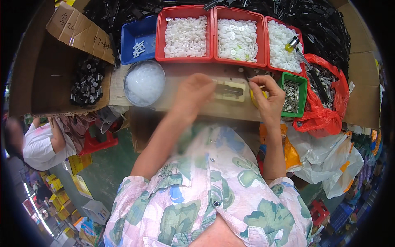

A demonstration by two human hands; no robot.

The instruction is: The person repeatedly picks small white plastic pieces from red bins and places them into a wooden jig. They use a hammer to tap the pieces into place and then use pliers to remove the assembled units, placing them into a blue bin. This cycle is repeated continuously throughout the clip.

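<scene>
Far left, near side: person in a white top. Next, brown cardboard box; small black cylindrical parts lie heaped inside. Right of it, far side: blue rectangular plastic bin with a few small white pieces. Nearer, on the pale worktop: round clear bowl, full of whitish translucent pieces. Then 3 red plastic bins in a row on the far side, holding small white parts.

Left hand: blurred, fingers curled, at the left end of the cream-coloured rectangular plastic block; cannot tell whether it grips anything. Block lies on the worktop between the 2 hands, near side of the middle red bin.

Yellow object, mostly covered, just right of the block. Right hand: above it, thumb and index finger bent toward each other; grip cannot be told. Right of this hand: green rectangular plastic bin of thin silvery metal pins. Far right: red plastic bag, open, loose parts inside.
</scene>
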